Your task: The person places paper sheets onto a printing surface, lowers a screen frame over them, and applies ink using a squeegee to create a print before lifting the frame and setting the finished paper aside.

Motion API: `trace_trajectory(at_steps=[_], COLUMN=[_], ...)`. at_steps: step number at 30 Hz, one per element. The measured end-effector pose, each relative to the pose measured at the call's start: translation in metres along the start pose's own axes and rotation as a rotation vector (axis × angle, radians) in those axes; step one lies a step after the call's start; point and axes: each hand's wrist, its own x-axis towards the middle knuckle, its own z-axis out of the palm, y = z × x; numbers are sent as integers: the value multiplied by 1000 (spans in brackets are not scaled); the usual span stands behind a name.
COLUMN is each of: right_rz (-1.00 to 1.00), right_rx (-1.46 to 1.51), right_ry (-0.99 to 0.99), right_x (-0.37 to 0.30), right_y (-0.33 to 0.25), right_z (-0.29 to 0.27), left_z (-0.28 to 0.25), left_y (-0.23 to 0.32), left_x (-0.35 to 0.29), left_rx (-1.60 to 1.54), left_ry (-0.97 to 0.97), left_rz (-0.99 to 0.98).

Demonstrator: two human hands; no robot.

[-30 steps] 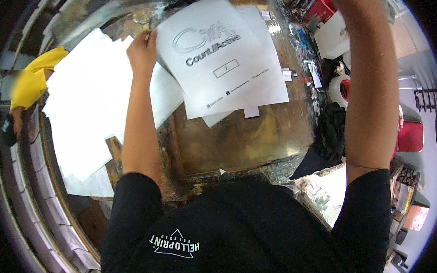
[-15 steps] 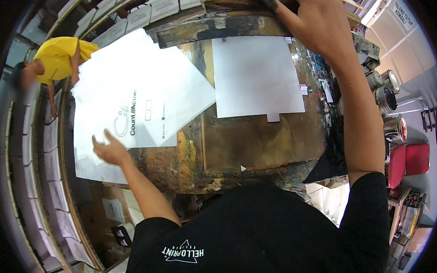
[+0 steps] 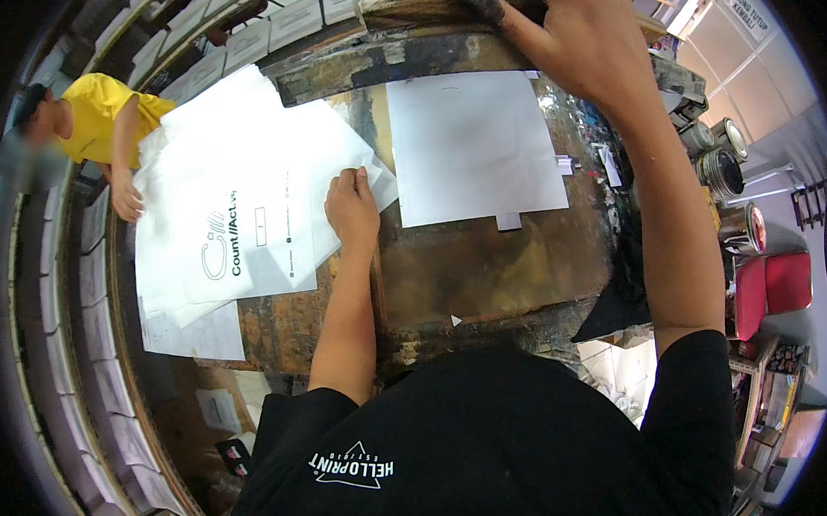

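Progress, judging by how things are lying: one white paper sheet w/ black outlined lettering (image 3: 275,246) is resting face up on the fanned pile of white paper (image 3: 196,138) to the person's L, so at least that pc. is showing print. The plain white rectangular paper sheet (image 3: 478,154) is lying flat on the brown, stained board (image 3: 497,277), showing only a short thin line nr its far edge, so it's looking unprinted as yet. How many in the pile are bearing print: can't tell.

L hand (image 3: 351,210) is pinching, thumb & fingertips together, apparently on paper at the pile's R edge; exact grip's too small to be sure. R hand (image 3: 598,47) is wrapping over a paint-stained wooden bar (image 3: 403,8) at the far side, its dark-smeared thumb pressing the bar; some fingers are hiding.

Edges: the pile's R tip is almost touching the plain sheet's L edge, so room's running tight there. Small pale tabs (image 3: 508,222) are sitting at the sheet's near & R edges. A dark, paint-streaked flat bar (image 3: 396,65) is bordering the far edge. Most room's opening nearside, where a broad band of board is showing. Black cloth (image 3: 614,309) is draping at near R; a co-worker's hand (image 3: 127,201) is hanging by the pile's L edge.
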Motion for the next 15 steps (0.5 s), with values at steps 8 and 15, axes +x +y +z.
trace_trajectory(at_steps=[8, 15], right_rz=[31, 133], right_rx=[116, 137], right_ry=[-106, -194], right_x=[37, 32], right_y=[5, 2], right_z=[-18, -23], left_z=[-7, 37], left_y=[58, 122], left_x=[-18, -51], left_rx=[54, 94], left_ry=[-358, -665], left_rz=[170, 655])
